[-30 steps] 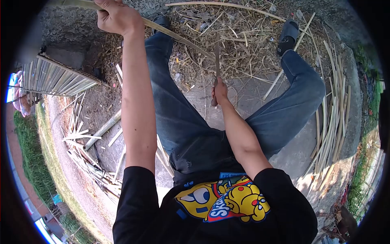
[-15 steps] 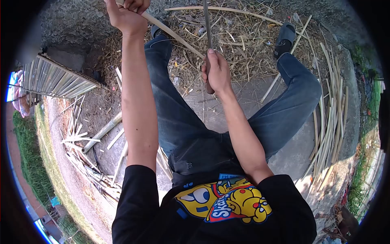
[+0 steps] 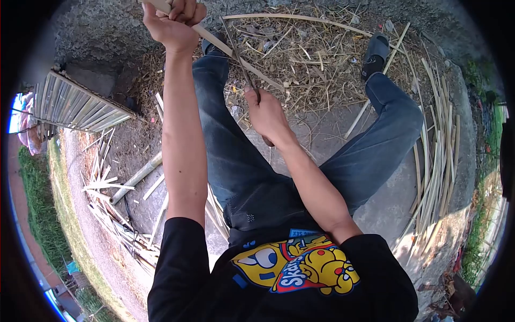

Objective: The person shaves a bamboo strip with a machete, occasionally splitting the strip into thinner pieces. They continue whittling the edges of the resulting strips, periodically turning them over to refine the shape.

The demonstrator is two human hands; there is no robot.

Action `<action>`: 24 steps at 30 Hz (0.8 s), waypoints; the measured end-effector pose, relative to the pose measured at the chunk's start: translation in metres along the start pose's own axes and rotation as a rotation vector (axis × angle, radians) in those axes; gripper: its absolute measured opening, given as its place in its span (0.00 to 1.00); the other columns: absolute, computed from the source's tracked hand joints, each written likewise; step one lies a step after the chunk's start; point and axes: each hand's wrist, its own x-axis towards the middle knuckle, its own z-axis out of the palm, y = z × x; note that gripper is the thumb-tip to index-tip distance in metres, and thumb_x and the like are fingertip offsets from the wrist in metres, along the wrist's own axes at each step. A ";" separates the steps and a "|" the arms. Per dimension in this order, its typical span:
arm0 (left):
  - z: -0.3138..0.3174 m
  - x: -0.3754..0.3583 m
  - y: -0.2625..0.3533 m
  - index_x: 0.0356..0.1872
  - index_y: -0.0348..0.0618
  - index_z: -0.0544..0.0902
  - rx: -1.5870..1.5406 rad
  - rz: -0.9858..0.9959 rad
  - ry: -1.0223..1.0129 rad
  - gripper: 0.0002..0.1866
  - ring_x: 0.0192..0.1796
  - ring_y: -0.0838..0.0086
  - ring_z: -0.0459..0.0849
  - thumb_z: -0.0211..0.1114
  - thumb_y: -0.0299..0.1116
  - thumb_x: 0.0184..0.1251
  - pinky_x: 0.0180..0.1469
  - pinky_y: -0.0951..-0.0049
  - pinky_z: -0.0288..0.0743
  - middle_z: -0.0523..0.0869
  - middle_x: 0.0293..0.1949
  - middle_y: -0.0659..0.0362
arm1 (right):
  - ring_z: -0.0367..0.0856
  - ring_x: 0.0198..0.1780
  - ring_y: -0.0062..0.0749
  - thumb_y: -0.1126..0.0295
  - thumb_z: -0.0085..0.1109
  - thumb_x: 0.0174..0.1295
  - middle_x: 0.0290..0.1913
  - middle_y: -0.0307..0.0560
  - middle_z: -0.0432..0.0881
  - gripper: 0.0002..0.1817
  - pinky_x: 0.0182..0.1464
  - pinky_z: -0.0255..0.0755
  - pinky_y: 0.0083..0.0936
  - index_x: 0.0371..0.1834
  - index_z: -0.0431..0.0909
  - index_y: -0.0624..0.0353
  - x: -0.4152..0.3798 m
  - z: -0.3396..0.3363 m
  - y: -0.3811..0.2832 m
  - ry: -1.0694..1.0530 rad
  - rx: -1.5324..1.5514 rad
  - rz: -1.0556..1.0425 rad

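My left hand, at the upper left, is closed around a pale bamboo strip whose free end slants down to the right over the shavings. In my right hand, between the knees, is the handle of a long knife. Its thin dark blade points up and to the left, seen almost edge-on, and crosses the strip in this view. Part of the handle sticks out below the fist.
Shavings cover the ground between my feet. Long bamboo strips lie along the right side. On the left are more split strips, a bamboo pole and a slatted bamboo panel. A rough wall rises ahead.
My right hand has moved left, and the knife has tilted from nearly upright toward the left, across the bamboo strip. My left hand has shifted slightly down and right, still holding the strip.
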 end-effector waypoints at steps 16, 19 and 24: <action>0.013 -0.007 -0.007 0.16 0.52 0.53 0.024 0.002 -0.009 0.38 0.21 0.76 0.44 0.44 0.78 0.64 0.27 0.68 0.42 0.48 0.16 0.67 | 0.81 0.21 0.43 0.48 0.45 0.77 0.23 0.55 0.82 0.30 0.27 0.74 0.41 0.34 0.79 0.68 0.047 0.024 0.140 0.032 0.292 0.503; 0.023 -0.005 -0.007 0.16 0.53 0.53 -0.009 0.021 -0.087 0.36 0.19 0.77 0.44 0.45 0.75 0.68 0.26 0.70 0.43 0.49 0.15 0.68 | 0.81 0.24 0.48 0.49 0.47 0.77 0.23 0.57 0.80 0.28 0.32 0.73 0.43 0.37 0.77 0.68 0.038 0.026 0.080 0.158 0.052 -0.099; 0.021 -0.012 0.001 0.16 0.54 0.54 -0.106 -0.028 -0.193 0.35 0.19 0.78 0.43 0.45 0.71 0.73 0.24 0.71 0.43 0.49 0.15 0.68 | 0.82 0.35 0.63 0.51 0.47 0.77 0.28 0.65 0.81 0.26 0.40 0.72 0.50 0.37 0.77 0.68 0.019 0.016 0.029 0.113 0.148 -0.137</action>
